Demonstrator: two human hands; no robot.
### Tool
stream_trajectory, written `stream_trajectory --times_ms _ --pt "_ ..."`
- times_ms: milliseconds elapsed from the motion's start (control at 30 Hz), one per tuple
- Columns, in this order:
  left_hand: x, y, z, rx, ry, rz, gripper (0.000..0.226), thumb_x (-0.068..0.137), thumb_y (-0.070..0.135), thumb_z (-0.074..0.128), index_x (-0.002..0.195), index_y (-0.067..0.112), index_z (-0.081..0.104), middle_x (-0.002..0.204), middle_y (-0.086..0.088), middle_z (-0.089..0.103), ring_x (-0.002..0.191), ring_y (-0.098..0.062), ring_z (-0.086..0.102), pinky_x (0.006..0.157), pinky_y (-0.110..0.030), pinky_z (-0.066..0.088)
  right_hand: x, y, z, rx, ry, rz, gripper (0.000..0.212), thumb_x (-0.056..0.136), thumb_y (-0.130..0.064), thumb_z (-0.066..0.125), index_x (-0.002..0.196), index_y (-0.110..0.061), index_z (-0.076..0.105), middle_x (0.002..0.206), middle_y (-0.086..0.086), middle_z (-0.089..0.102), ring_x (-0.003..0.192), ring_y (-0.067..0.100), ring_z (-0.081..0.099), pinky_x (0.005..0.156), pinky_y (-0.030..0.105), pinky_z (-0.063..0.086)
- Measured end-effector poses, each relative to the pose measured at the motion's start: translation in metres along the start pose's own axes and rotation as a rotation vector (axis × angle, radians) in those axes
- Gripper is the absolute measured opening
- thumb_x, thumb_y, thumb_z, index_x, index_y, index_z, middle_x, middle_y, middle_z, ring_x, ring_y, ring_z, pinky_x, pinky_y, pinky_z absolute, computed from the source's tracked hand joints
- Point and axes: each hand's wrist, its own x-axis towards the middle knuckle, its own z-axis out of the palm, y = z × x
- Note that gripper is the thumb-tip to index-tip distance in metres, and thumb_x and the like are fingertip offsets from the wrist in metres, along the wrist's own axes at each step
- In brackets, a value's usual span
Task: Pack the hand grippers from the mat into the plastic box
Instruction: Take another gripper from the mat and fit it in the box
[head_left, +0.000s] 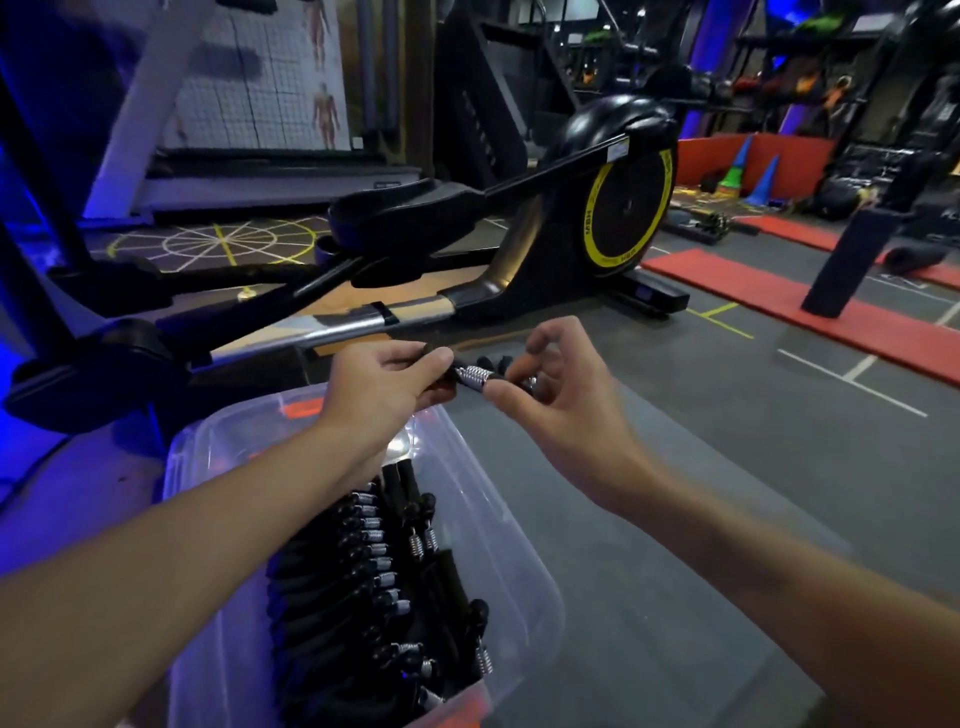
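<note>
Over the far end of the clear plastic box, we held a hand gripper between both hands. Our left hand had its fingers curled round the black handles. Our right hand pinched the chrome spring coil between thumb and forefinger, its other fingers loosely bent. The gripper hung just above the box's far rim, not yet inside it. In the box lay a tight row of packed grippers, black handles and silver springs running up from its near end, with a few more laid alongside; room seemed to remain at its far end. Just beyond the box, behind our right hand, a few dark handle tips showed. We could not tell whether they lay on the grey mat or belonged to what we held. We judged the packing well advanced, with this gripper and perhaps a few more left. Further beyond the box stood an elliptical trainer.
</note>
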Motion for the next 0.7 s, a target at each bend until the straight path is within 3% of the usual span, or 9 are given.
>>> stream_trajectory --times_ms 167,300,433,567,700 --pt "-0.001 0.000 -0.008 0.061 0.048 0.025 0.014 0.080 0.006 0.075 0.092 0.001 0.069 0.088 -0.017 0.073 0.076 -0.022 0.071 0.070 -0.025 0.059 -0.003 0.005 0.011 0.020 -0.051 0.034 0.034 0.084 -0.023 0.073 0.099 -0.028 0.043 0.083 0.006 0.061 0.061 0.013 0.048 0.058 0.032 0.044" --pt "-0.002 0.003 -0.018 0.170 0.096 0.111 0.024 0.076 0.007 0.079 0.097 0.004 0.068 0.083 -0.011 0.075 0.072 -0.021 0.072 0.071 -0.027 0.060 -0.008 0.012 0.018 0.015 -0.132 0.076 0.031 0.086 -0.023 0.071 0.106 -0.027 0.048 0.095 -0.002 0.061 0.068 0.009 0.051 0.063 0.023 0.046" --pt "0.000 -0.001 -0.032 0.411 0.078 0.211 0.021 0.076 0.007 0.080 0.095 0.004 0.071 0.079 -0.009 0.073 0.064 -0.015 0.069 0.067 -0.024 0.059 -0.022 0.029 0.015 -0.190 -0.248 0.082 0.034 0.088 -0.026 0.068 0.117 -0.027 0.050 0.115 -0.012 0.053 0.094 0.001 0.055 0.078 0.022 0.049" --pt "-0.003 -0.021 -0.045 0.649 -0.027 0.230 0.018 0.072 0.007 0.083 0.083 0.017 0.072 0.077 -0.003 0.072 0.065 -0.012 0.067 0.070 -0.026 0.056 -0.041 0.059 0.010 -0.417 -0.413 0.114 0.055 0.090 -0.033 0.064 0.138 -0.019 0.042 0.142 -0.006 0.040 0.130 0.008 0.039 0.110 0.025 0.032" --pt "-0.015 -0.059 -0.041 0.822 -0.126 0.211 0.023 0.069 0.008 0.084 0.075 0.024 0.068 0.072 0.010 0.068 0.062 0.002 0.060 0.067 -0.017 0.049 -0.062 0.080 0.013 -0.500 -0.594 0.169 0.073 0.092 -0.038 0.060 0.152 -0.017 0.024 0.161 -0.004 0.012 0.146 0.010 0.013 0.112 0.015 0.010"
